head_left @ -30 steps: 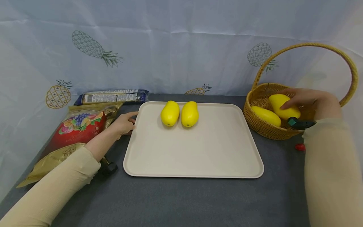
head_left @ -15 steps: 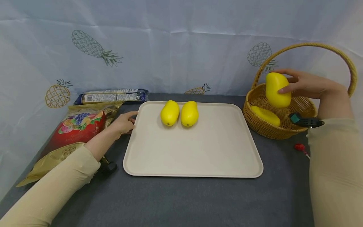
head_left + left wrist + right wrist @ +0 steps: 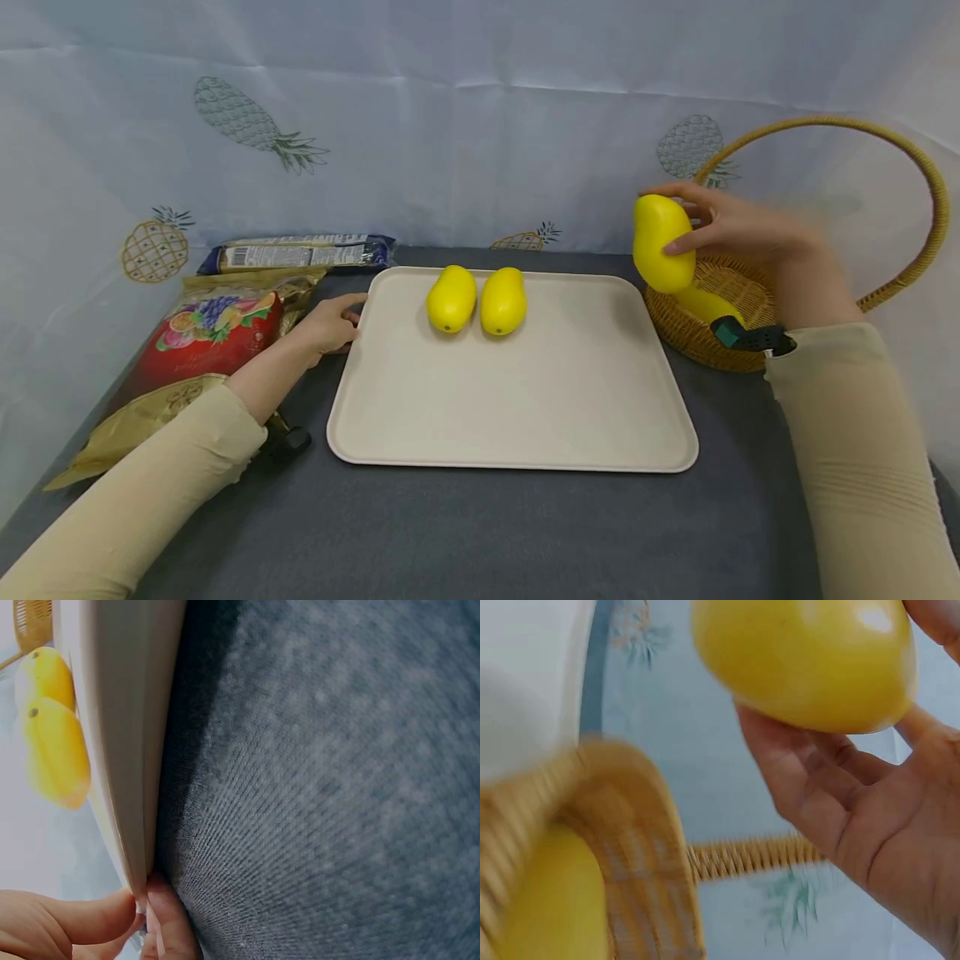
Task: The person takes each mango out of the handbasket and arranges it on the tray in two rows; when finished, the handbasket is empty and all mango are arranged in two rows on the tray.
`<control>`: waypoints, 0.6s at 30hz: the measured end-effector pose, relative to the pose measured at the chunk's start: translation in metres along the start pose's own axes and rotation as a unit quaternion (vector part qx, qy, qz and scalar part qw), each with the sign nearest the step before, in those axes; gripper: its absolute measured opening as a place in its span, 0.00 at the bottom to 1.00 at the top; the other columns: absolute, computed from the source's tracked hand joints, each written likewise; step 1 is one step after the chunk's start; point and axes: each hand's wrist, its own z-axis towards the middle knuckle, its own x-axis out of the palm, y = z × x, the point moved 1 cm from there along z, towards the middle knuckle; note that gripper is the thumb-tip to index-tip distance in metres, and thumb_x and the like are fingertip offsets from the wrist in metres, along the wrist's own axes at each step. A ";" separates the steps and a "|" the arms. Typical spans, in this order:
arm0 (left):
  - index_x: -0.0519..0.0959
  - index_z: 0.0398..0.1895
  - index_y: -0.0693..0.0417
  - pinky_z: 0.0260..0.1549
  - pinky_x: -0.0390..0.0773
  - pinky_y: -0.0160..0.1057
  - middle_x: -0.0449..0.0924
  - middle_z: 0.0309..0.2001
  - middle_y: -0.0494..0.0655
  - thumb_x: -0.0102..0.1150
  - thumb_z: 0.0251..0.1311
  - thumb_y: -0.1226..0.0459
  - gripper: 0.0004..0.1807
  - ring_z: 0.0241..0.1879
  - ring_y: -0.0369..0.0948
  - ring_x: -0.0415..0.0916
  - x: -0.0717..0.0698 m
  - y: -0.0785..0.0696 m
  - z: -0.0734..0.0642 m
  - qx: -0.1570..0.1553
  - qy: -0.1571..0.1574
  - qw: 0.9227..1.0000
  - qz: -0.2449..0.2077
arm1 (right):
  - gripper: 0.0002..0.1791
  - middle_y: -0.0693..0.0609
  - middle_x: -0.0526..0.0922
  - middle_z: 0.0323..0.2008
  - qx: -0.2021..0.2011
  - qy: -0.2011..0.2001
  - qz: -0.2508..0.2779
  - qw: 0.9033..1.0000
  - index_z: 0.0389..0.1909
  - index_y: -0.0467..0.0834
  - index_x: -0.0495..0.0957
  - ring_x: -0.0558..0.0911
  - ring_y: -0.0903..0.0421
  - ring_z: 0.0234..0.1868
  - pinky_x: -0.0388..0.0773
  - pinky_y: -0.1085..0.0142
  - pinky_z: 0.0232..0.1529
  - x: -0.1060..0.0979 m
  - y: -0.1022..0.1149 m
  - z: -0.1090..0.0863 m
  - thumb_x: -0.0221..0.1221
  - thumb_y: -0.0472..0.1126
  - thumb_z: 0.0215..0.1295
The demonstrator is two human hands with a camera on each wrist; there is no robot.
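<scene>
My right hand (image 3: 723, 221) grips a yellow mango (image 3: 662, 243) above the left rim of the wicker basket (image 3: 738, 283). In the right wrist view the fingers curl round the mango (image 3: 810, 660) from below and the side. Another mango (image 3: 705, 305) lies inside the basket, partly hidden by my wrist. Two more mangoes, a left one (image 3: 452, 300) and a right one (image 3: 503, 302), rest side by side near the back of the beige tray (image 3: 510, 400). My left hand (image 3: 330, 323) pinches the tray's left edge, its thumb (image 3: 105, 915) above the rim and a finger underneath.
Left of the tray lies a red and gold fruit-printed bag (image 3: 213, 333), partly behind my left arm. A blue-ended packet (image 3: 300, 252) lies behind it against the pineapple-patterned curtain (image 3: 450, 125). The basket's tall handle (image 3: 930, 192) arches at the right.
My right hand has lifted a mango out of the basket and carried it left towards the tray. The left hand has stayed at the tray's edge.
</scene>
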 end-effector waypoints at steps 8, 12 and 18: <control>0.43 0.81 0.52 0.34 0.73 0.32 0.60 0.66 0.68 0.43 0.68 0.74 0.40 0.46 0.46 0.71 0.000 -0.001 0.002 0.003 -0.001 1.000 -0.001 | 0.43 0.47 0.64 0.65 0.001 0.016 0.011 1.000 0.75 0.68 0.50 0.78 0.52 0.55 0.81 0.60 0.50 0.042 0.018 0.021 0.61 0.39 0.67; 0.42 0.81 0.52 0.34 0.73 0.32 0.59 0.67 0.69 0.44 0.68 0.75 0.41 0.47 0.47 0.71 0.000 0.000 0.003 0.004 0.001 1.000 0.001 | 0.43 0.46 0.65 0.64 -0.006 0.021 0.018 1.000 0.75 0.67 0.50 0.78 0.49 0.55 0.79 0.58 0.50 0.059 0.022 0.029 0.60 0.41 0.66; 0.42 0.81 0.53 0.35 0.75 0.31 0.59 0.67 0.69 0.44 0.68 0.74 0.40 0.51 0.50 0.71 -0.001 0.002 0.003 0.002 0.001 1.000 0.000 | 0.42 0.45 0.63 0.64 -0.027 0.026 0.033 0.999 0.75 0.62 0.50 0.75 0.46 0.56 0.78 0.57 0.51 0.079 0.025 0.041 0.60 0.41 0.65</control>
